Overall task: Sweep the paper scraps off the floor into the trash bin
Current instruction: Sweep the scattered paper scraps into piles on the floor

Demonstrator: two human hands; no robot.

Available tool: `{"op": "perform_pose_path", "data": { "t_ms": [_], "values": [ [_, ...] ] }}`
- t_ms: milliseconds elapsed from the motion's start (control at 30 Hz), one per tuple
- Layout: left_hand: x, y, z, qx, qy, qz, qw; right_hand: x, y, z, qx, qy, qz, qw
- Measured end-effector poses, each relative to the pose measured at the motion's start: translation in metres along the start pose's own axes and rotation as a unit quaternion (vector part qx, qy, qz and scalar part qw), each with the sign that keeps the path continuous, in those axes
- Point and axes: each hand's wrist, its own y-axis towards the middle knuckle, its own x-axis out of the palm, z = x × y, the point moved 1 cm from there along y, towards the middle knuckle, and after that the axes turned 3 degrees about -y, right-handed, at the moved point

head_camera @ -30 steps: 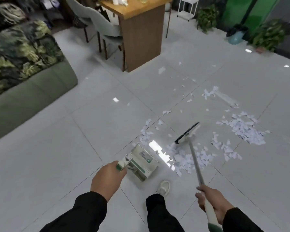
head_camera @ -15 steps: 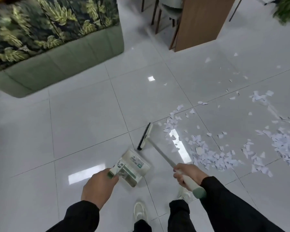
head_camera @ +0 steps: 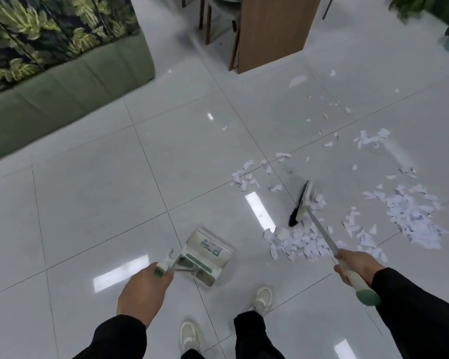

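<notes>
Left hand: the left hand (head_camera: 140, 294) is gripping the green-tipped handle of a pale plastic dustpan with green trim (head_camera: 205, 256), keeping it low at the glossy white tiled floor (head_camera: 88, 203), just ahead of the person's pale sneakers (head_camera: 261, 297).

Right hand: the right hand (head_camera: 358, 265) is clenching the pale grip of a long-handled broom with a black bristle head (head_camera: 301, 203); the head is sitting on the floor among the scraps, beyond the nearest heap.

Paper scraps: the small white torn paper scraps (head_camera: 301, 242) are lying in a loose heap just right of the dustpan, near it but not touching it; a second, larger heap is lying further right, and thinner scatter is trailing off toward the brown wooden table panel (head_camera: 272, 32).

Dustpan contents: the pan is looking empty, as far as can be seen.

Trash bin: no bin is showing in this view, so its place cannot be told.

Progress: the task is looking early. Some gathering into heaps is appearing done, yet nothing is in the pan.

Left to do: pulling the heaps and the scatter into the dustpan, then carrying the load to the bin and tipping it in.

Surroundings: a green sofa with a leaf-print throw (head_camera: 62, 73) is standing well apart from the scraps.
</notes>
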Motion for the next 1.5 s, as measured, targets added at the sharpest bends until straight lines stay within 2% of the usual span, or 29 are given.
{"op": "perform_pose_path", "data": {
  "t_ms": [200,300,467,567,700,800,900,1067,1200,1367,1500],
  "values": [
    [0.007,0.01,0.073,0.018,-0.015,0.005,1.0,-0.035,-0.019,-0.021,-0.008,0.121,-0.041,0.992],
    [0.002,0.016,0.104,0.055,-0.046,0.0,0.997,-0.023,-0.03,-0.042,-0.014,0.127,-0.065,0.99],
    [-0.015,0.033,0.129,0.076,-0.059,0.016,0.995,0.034,-0.032,-0.091,-0.025,0.112,-0.11,0.987],
    [-0.032,0.05,0.138,0.056,-0.009,0.041,0.998,0.081,-0.029,-0.126,-0.019,0.105,-0.15,0.983],
    [-0.06,0.086,0.142,0.061,-0.001,0.05,0.997,0.148,-0.013,-0.172,-0.017,0.075,-0.177,0.981],
    [-0.086,0.121,0.142,0.084,0.027,0.032,0.996,0.182,0.004,-0.198,-0.01,0.047,-0.158,0.986],
    [-0.111,0.157,0.143,0.117,0.061,0.004,0.991,0.178,0.015,-0.211,0.014,0.048,-0.12,0.991],
    [-0.146,0.213,0.158,0.145,0.09,-0.03,0.985,0.123,0.005,-0.216,0.029,0.062,-0.013,0.998],
    [-0.168,0.265,0.191,0.168,0.099,-0.043,0.98,0.104,-0.003,-0.242,0.025,0.099,0.039,0.994],
    [-0.191,0.311,0.22,0.156,0.085,-0.038,0.983,0.124,-0.015,-0.299,0.002,0.16,0.05,0.986],
    [-0.209,0.348,0.241,0.146,0.066,-0.03,0.987,0.163,-0.007,-0.364,-0.012,0.157,0.012,0.987]
  ]
}}
